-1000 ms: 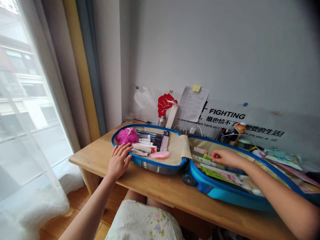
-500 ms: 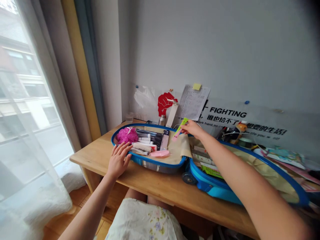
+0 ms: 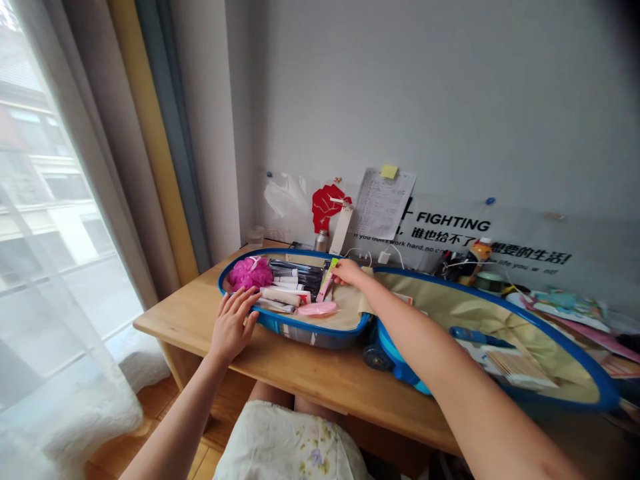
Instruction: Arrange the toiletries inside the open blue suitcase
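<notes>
An open blue suitcase lies on the wooden desk. Its left half holds a pink bath pouf, several tubes and pens and a pink case. My left hand rests open on the left half's near rim, fingers spread. My right hand reaches across into the left half, closed on a small green and pink item whose tip lies among the tubes. The right half has a beige lining, a blue strap and some papers.
The wall behind carries a "FIGHTING" banner, a red fist cutout and a pinned sheet. Small bottles and clutter stand at the desk's back. Curtains and a window are at the left. My lap shows below.
My right hand took a green and pink item from the suitcase's right half, carried it left, and lowered it among the tubes in the left half. My left hand stayed put.
</notes>
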Demonstrator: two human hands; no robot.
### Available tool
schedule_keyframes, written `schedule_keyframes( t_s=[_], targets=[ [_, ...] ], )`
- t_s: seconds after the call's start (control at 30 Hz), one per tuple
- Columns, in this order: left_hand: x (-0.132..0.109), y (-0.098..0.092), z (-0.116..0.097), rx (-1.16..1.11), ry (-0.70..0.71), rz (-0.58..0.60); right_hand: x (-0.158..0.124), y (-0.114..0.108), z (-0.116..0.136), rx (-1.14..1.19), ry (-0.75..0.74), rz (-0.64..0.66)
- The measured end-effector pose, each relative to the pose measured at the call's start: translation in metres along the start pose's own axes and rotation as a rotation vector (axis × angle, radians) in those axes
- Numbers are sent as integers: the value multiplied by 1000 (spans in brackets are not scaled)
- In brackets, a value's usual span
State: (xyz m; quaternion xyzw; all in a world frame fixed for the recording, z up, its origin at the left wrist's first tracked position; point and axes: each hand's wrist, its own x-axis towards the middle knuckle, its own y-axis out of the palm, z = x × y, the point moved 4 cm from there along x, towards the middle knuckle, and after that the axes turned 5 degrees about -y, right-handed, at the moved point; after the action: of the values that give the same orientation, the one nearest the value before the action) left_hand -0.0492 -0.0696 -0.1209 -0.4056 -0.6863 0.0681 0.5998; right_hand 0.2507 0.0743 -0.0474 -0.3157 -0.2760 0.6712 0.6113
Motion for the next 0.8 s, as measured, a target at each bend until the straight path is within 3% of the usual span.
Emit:
schedule_keyframes(
  t_s=[0.3, 0.6, 0.8],
  targets=[
    [-1, 0, -1, 6, -13, 17, 7, 10, -3, -101, -26, -41],
    [-1, -1, -2, 21, 12, 1, 5, 9, -5, -27, -56, -90],
    [-1, -1, -1, 18, -1, 12, -4, -14, 9, 105, -106, -163]
  ],
)
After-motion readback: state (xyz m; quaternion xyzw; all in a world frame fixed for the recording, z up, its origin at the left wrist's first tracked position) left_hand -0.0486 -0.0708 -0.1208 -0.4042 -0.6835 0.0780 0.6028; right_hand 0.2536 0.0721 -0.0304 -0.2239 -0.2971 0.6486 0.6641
